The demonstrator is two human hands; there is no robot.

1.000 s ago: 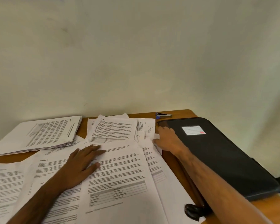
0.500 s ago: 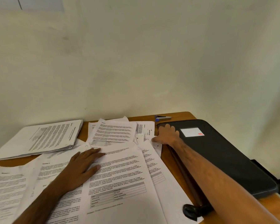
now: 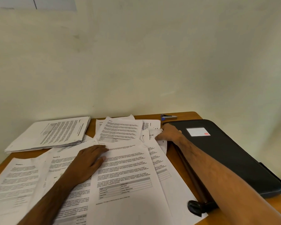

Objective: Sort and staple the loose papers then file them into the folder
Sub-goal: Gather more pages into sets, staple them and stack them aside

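Note:
Loose printed papers (image 3: 130,169) lie spread and overlapping across the wooden desk. My left hand (image 3: 86,164) rests flat on them, fingers apart, palm down. My right hand (image 3: 169,133) reaches to the far middle, its fingers curled on a small crumpled sheet (image 3: 152,135) at the edge of the pile. A black folder (image 3: 225,153) with a white label lies closed at the right, beside that hand. A small stapler (image 3: 169,117) with a blue end lies at the back edge of the desk, beyond my right hand.
A thicker stack of papers (image 3: 55,135) sits at the back left. The folder's black strap with a knob end (image 3: 195,207) runs along the desk under my right forearm. The wall stands directly behind the wooden desk (image 3: 173,156).
My right hand has slid slightly forward along the folder's left edge onto the small sheet. My left hand has stayed flat on the papers. The view has tilted up a little.

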